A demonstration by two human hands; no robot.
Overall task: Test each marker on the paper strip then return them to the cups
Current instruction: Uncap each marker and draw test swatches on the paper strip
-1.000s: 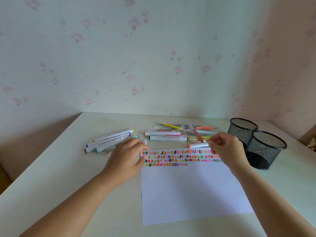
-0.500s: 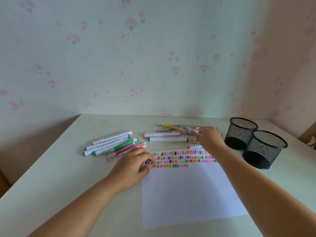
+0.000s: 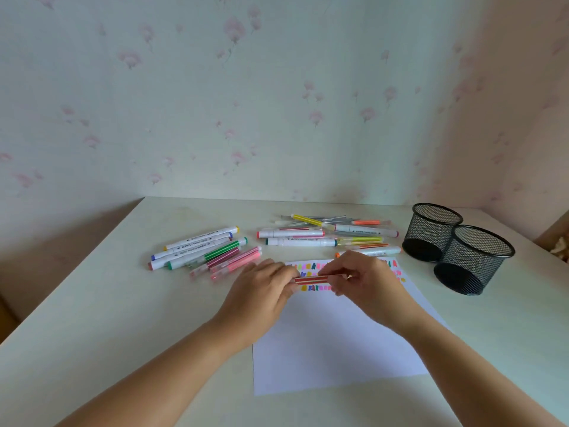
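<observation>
A red-and-white striped marker (image 3: 311,279) is held level over the top of the white paper (image 3: 335,340), just above its rows of coloured test marks (image 3: 314,288). My left hand (image 3: 261,294) grips its left end and my right hand (image 3: 366,278) pinches its right end. One group of markers (image 3: 203,248) lies on the table to the left. A second pile of markers (image 3: 326,234) lies behind the paper. Two black mesh cups (image 3: 474,260) stand at the right with nothing in them.
The pale table (image 3: 92,318) meets floral wallpapered walls at the back and right. The two cups touch each other near the right wall. A brownish object (image 3: 560,245) shows at the far right edge.
My right hand reached into the back pile, took the red striped marker and brought it over the paper. My left hand came off the paper's edge and took the marker's left end.
</observation>
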